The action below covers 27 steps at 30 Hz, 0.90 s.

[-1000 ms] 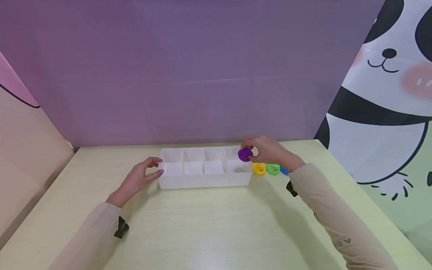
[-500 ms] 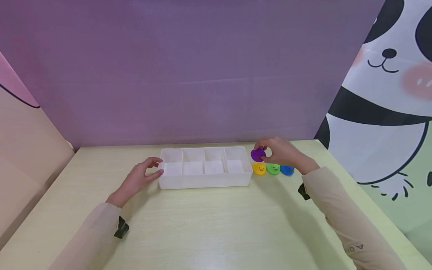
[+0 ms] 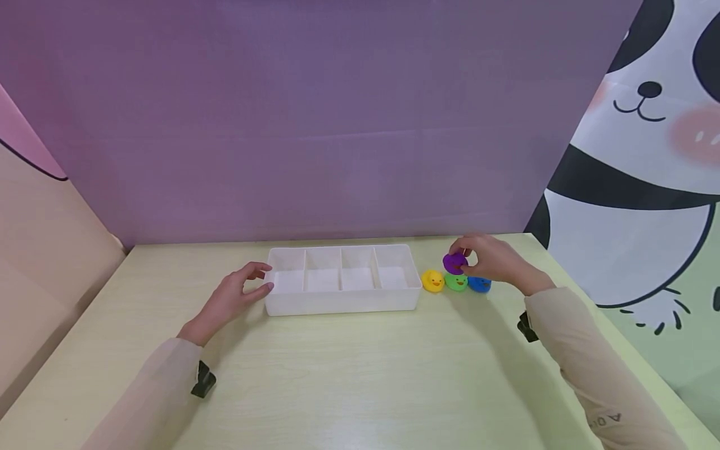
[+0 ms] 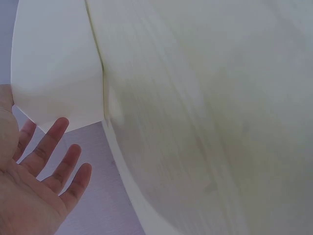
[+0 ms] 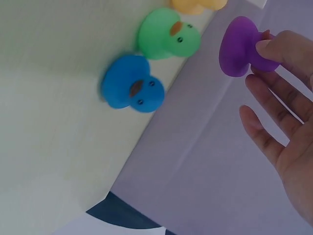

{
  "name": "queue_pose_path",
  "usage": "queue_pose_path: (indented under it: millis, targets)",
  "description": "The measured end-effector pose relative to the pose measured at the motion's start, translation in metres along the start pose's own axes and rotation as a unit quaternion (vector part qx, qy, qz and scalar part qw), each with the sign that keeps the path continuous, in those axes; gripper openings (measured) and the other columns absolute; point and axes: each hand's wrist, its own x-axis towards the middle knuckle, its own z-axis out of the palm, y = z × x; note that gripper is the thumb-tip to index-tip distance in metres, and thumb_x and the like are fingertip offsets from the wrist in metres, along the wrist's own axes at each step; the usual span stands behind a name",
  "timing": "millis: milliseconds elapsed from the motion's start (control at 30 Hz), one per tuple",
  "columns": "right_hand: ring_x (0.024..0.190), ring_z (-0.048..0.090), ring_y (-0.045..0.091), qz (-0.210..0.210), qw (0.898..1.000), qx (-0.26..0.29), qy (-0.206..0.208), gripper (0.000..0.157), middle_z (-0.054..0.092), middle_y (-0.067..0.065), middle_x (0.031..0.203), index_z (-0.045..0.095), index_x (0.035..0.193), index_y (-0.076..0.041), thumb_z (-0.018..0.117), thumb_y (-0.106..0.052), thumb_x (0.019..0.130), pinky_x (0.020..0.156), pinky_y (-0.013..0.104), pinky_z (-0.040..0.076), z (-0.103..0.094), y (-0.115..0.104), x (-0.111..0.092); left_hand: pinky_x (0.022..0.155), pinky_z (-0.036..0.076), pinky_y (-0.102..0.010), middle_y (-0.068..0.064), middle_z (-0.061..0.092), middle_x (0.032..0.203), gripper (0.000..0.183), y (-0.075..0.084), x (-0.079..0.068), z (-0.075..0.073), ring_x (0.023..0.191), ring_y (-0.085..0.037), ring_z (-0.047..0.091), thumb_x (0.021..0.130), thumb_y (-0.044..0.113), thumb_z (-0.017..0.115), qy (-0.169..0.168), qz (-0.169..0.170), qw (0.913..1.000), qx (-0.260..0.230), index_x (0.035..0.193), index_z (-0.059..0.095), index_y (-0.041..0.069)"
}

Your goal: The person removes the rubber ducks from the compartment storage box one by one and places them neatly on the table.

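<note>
In the head view my right hand (image 3: 495,259) pinches a purple rubber duck (image 3: 454,263) between thumb and fingers, off the table behind the row of ducks. The right wrist view shows the thumb on the purple duck (image 5: 237,46), other fingers spread. A yellow duck (image 3: 432,281), a green duck (image 3: 457,282) and a blue duck (image 3: 480,285) sit in a row right of the white divided tray (image 3: 343,302). At the tray's left end rests my left hand (image 3: 227,300), thumb and fingertips at its edge. Its fingers are relaxed and apart in the left wrist view.
Partitions split the tray into several compartments in a line. The light wooden table (image 3: 349,375) extends toward me. Behind its back edge hangs a purple backdrop (image 3: 315,125); a panda picture (image 3: 635,250) is at the right.
My right hand has carried the purple duck rightward, from over the tray's right compartment past the yellow duck to behind the green one. My left hand and the tray stay put.
</note>
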Motion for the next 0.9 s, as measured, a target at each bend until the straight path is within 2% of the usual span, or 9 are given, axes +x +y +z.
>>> queue_pose_path:
  millis: [200, 467, 900]
  targets:
    - [0.09, 0.058, 0.025, 0.03, 0.999, 0.014, -0.007, 0.033, 0.063, 0.007, 0.097, 0.063, 0.104, -0.007, 0.073, -0.008, 0.073, 0.075, 0.041, 0.052, -0.001, 0.018, -0.009, 0.095, 0.038, -0.053, -0.019, 0.059, 0.114, 0.042, 0.0, 0.0, 0.0, 0.11, -0.035, 0.052, 0.089, 0.029, 0.059, 0.003, 0.004, 1.0, 0.0, 0.124, 0.049, 0.009]
    - [0.09, 0.058, 0.029, 0.048, 0.998, 0.032, -0.006, 0.033, 0.063, 0.011, 0.096, 0.062, 0.105, -0.003, 0.072, -0.004, 0.073, 0.075, 0.041, 0.053, -0.005, 0.038, -0.021, 0.095, 0.038, -0.054, -0.019, 0.059, 0.113, 0.042, 0.001, 0.0, 0.001, 0.11, -0.036, 0.052, 0.089, 0.03, 0.059, 0.004, 0.008, 1.0, -0.001, 0.124, 0.049, 0.009]
    - [0.088, 0.058, 0.031, 0.051, 0.998, 0.031, 0.004, 0.032, 0.063, 0.012, 0.094, 0.062, 0.102, 0.0, 0.071, 0.0, 0.072, 0.07, 0.04, 0.053, -0.007, 0.063, -0.035, 0.095, 0.037, -0.053, -0.019, 0.059, 0.114, 0.041, 0.003, -0.001, 0.0, 0.11, -0.036, 0.052, 0.089, 0.029, 0.059, 0.003, 0.001, 1.0, -0.005, 0.123, 0.049, 0.01]
